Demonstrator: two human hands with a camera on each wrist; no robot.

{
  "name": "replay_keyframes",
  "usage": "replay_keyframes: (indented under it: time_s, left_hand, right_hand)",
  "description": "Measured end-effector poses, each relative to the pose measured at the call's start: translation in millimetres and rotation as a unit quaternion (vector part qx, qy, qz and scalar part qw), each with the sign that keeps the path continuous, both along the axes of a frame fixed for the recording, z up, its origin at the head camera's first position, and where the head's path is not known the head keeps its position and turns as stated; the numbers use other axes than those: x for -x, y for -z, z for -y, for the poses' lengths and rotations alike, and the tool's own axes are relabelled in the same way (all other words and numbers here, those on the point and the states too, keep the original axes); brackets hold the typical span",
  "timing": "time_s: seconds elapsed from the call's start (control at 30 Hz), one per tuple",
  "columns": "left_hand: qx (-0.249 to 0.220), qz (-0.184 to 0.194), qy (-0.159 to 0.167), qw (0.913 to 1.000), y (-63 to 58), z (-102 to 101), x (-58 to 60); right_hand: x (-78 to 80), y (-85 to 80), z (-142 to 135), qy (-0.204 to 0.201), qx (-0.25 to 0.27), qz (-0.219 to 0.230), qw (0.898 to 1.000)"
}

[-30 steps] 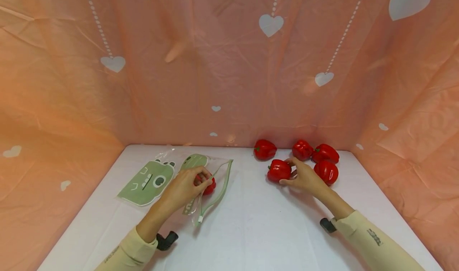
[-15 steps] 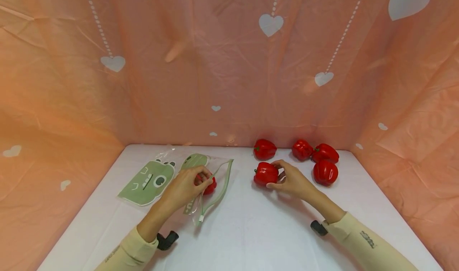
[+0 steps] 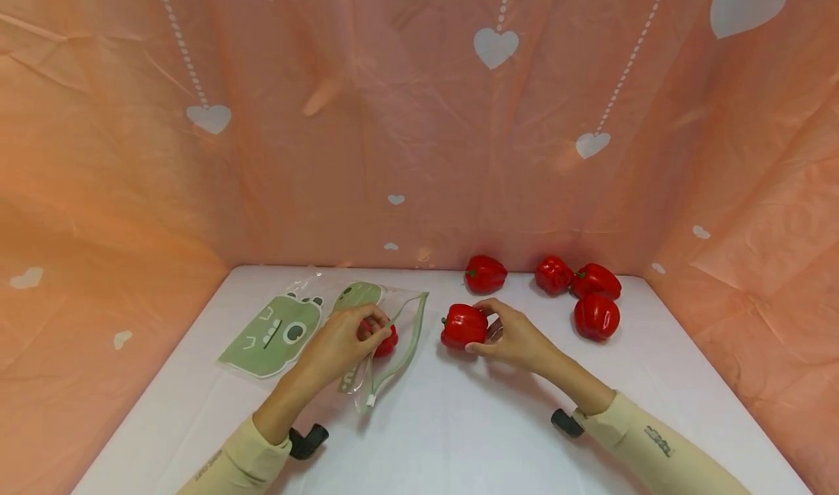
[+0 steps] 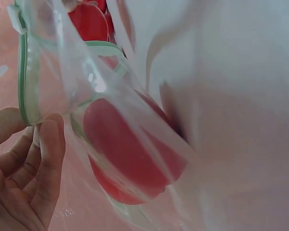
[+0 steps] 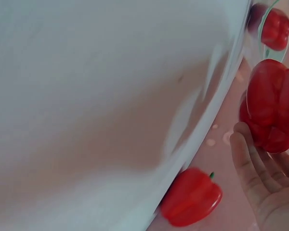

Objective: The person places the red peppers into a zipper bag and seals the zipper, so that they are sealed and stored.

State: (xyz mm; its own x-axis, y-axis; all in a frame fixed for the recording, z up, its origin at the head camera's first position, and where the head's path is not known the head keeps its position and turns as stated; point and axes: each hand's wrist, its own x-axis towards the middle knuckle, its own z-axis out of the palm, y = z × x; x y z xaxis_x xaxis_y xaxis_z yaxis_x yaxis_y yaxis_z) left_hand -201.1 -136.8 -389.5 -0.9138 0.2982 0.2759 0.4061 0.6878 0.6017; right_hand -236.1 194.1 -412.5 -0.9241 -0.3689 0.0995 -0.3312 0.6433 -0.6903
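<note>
My left hand [image 3: 347, 341] pinches the green zip edge of a clear zip bag [image 4: 113, 72] between thumb and fingers. The bag's mouth gapes toward the right, and a red bell pepper [image 4: 125, 149] lies inside, partly hidden by the hand in the head view. In my right hand [image 3: 514, 337] is another red bell pepper [image 3: 465, 326], gripped between thumb and fingertips, its green stem facing the bag. That pepper is a short way right of the bag opening, apart from it. The right wrist view shows the held pepper [image 5: 269, 106] close up.
A second green monster-print bag [image 3: 275, 335] lies flat at the left. Toward the back stand a lone red pepper [image 3: 486, 274] and, farther right, a group of red peppers [image 3: 596, 316]. Peach curtains [image 3: 419, 153] with hearts surround the white table [image 3: 459, 437].
My right hand has carried the red bell pepper leftward, away from the group and closer to the bag's mouth. The left hand and the bag have stayed nearly still.
</note>
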Motion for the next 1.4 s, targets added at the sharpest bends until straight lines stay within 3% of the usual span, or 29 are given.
replay_keyframes:
  time_s: [0.53,1.07,1.4]
  left_hand:
    - [-0.008,-0.003,-0.002,1.0,4.0,-2.4,-0.8]
    - [-0.02,-0.007,0.006,0.9998,4.4,-5.3,-1.5]
    - [-0.032,-0.021,0.019,0.9991,3.8,-7.3,-1.3]
  right_hand:
    - [-10.1,-0.6,38.2,-0.043,0.046,0.013,0.998]
    - [-15.7,8.3,68.3,-0.018,0.063,0.038,0.997]
    - [-13.5,12.9,80.8,-0.008,0.125,0.091,0.988]
